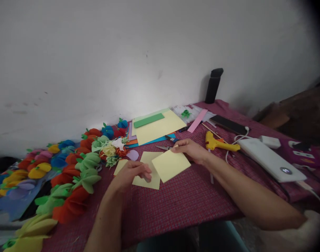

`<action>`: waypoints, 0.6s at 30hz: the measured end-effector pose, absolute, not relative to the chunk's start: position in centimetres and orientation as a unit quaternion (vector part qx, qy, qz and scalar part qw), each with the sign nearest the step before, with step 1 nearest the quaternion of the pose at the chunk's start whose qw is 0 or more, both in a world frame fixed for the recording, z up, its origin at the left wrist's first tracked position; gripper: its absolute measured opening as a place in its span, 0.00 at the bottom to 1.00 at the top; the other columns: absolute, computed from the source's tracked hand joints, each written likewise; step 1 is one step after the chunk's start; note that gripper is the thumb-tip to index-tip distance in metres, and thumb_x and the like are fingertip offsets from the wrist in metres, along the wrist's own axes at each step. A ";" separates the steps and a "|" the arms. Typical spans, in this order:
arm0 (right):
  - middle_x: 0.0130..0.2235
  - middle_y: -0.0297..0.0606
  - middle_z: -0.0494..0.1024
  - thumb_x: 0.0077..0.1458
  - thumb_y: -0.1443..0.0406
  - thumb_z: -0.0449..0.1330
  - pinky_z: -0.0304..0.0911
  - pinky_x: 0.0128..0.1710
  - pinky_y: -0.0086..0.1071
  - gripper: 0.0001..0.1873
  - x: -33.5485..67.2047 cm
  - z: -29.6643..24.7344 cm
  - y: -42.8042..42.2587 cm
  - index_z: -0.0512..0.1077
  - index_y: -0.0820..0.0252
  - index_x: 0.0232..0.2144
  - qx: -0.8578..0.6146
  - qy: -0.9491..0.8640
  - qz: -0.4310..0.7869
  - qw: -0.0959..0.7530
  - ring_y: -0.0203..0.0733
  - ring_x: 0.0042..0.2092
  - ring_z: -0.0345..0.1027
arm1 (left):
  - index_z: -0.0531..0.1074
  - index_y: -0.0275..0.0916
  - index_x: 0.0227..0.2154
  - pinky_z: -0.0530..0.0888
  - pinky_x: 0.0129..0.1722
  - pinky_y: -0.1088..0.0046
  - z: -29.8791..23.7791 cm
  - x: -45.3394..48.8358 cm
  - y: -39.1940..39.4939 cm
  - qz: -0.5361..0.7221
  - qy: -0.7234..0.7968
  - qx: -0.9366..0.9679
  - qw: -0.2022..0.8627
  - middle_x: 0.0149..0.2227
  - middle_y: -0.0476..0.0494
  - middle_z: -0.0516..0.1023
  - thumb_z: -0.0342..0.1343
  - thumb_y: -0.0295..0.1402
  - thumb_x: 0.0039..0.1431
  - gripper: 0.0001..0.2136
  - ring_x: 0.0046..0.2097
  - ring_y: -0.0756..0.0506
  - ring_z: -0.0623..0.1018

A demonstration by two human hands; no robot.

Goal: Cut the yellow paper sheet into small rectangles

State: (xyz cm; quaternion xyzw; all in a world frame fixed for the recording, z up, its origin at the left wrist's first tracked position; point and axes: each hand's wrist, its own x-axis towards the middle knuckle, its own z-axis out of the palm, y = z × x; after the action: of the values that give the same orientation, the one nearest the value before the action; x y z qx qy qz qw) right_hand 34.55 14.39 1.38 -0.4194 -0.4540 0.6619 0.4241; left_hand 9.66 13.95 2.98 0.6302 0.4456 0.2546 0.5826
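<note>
My right hand [187, 148] pinches a pale yellow square craft sheet [172, 165] at its top edge, tilting it above the table. My left hand [135, 173] hovers just left of that square, its fingers loosely bent and holding nothing I can see. Beneath it lies another pale yellow piece [153, 180], partly covered by the held square. One more yellow piece [120, 166] shows behind the left wrist. Scissors [164, 147] lie beyond the right hand, partly hidden. A lilac round piece [133, 155] rests close to the left hand.
Colourful petal-shaped craft pieces [70, 171] crowd the left side. Stacked sheets [160, 129] lie at the back with a green strip [148, 120]. To the right are a yellow glue gun [220, 142], a white power bank [270, 159], cables, a phone [229, 125] and a black bottle-like object [213, 86].
</note>
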 end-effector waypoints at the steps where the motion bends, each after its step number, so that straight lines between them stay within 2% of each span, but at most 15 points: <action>1: 0.20 0.33 0.72 0.36 0.63 0.64 0.56 0.23 0.27 0.11 34.6 1.4 14.5 0.68 0.64 0.20 -0.417 -0.435 0.668 0.437 0.32 0.21 0.63 | 0.75 0.33 0.22 0.64 0.27 0.76 3.0 9.5 14.1 0.284 0.459 0.607 0.584 0.21 0.40 0.76 0.53 0.39 0.48 0.13 0.23 0.48 0.73; 3: 0.21 0.33 0.72 0.35 0.63 0.65 0.57 0.24 0.28 0.11 34.6 1.4 14.6 0.67 0.64 0.20 -0.410 -0.407 0.678 0.455 0.33 0.22 0.64 | 0.75 0.33 0.27 0.65 0.27 0.76 2.7 9.9 14.1 0.340 0.482 0.554 0.588 0.25 0.40 0.77 0.53 0.42 0.48 0.15 0.26 0.48 0.74; 5: 0.21 0.33 0.72 0.35 0.63 0.65 0.57 0.25 0.28 0.11 34.3 1.2 14.6 0.67 0.64 0.20 -0.405 -0.407 0.673 0.466 0.33 0.23 0.64 | 0.74 0.34 0.34 0.65 0.27 0.76 2.2 10.9 13.8 0.338 0.486 0.525 0.611 0.30 0.39 0.78 0.50 0.47 0.49 0.21 0.29 0.47 0.75; 6: 0.22 0.33 0.72 0.36 0.62 0.64 0.57 0.25 0.28 0.12 34.0 1.1 14.5 0.67 0.64 0.20 -0.407 -0.415 0.666 0.468 0.33 0.23 0.64 | 0.74 0.33 0.34 0.65 0.27 0.76 2.0 11.6 13.6 0.314 0.478 0.537 0.620 0.29 0.39 0.77 0.49 0.49 0.49 0.22 0.28 0.47 0.74; 9: 0.22 0.34 0.71 0.38 0.60 0.64 0.57 0.25 0.28 0.13 33.4 0.7 14.3 0.68 0.65 0.20 -0.415 -0.438 0.643 0.471 0.32 0.24 0.63 | 0.74 0.31 0.20 0.62 0.22 0.77 1.4 13.1 13.1 0.264 0.479 0.596 0.588 0.19 0.41 0.75 0.53 0.48 0.45 0.20 0.21 0.50 0.69; 11: 0.23 0.35 0.72 0.38 0.59 0.63 0.58 0.27 0.28 0.14 33.1 0.6 14.1 0.69 0.65 0.22 -0.409 -0.441 0.649 0.465 0.32 0.25 0.64 | 0.74 0.31 0.17 0.60 0.20 0.78 1.2 13.3 13.0 0.262 0.482 0.608 0.574 0.18 0.42 0.74 0.54 0.46 0.46 0.20 0.19 0.52 0.68; 14: 0.28 0.38 0.75 0.39 0.58 0.63 0.60 0.31 0.29 0.16 32.9 0.4 13.9 0.72 0.66 0.27 -0.397 -0.450 0.679 0.423 0.34 0.29 0.66 | 0.74 0.30 0.19 0.60 0.20 0.78 1.0 12.7 13.3 0.293 0.475 0.593 0.581 0.19 0.40 0.75 0.53 0.45 0.48 0.19 0.20 0.52 0.68; 18: 0.26 0.38 0.75 0.38 0.58 0.63 0.59 0.27 0.27 0.16 32.8 -0.1 13.8 0.73 0.66 0.26 -0.423 -0.510 0.659 0.356 0.30 0.25 0.63 | 0.75 0.29 0.25 0.62 0.22 0.78 1.0 12.1 13.6 0.327 0.465 0.584 0.580 0.21 0.39 0.76 0.54 0.45 0.47 0.19 0.22 0.50 0.71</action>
State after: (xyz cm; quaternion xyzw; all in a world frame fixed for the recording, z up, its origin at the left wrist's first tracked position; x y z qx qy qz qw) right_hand 32.75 13.76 -0.11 -0.4227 -0.5103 0.6588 0.3561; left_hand 12.13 13.61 1.02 0.5835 0.4652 0.3267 0.5800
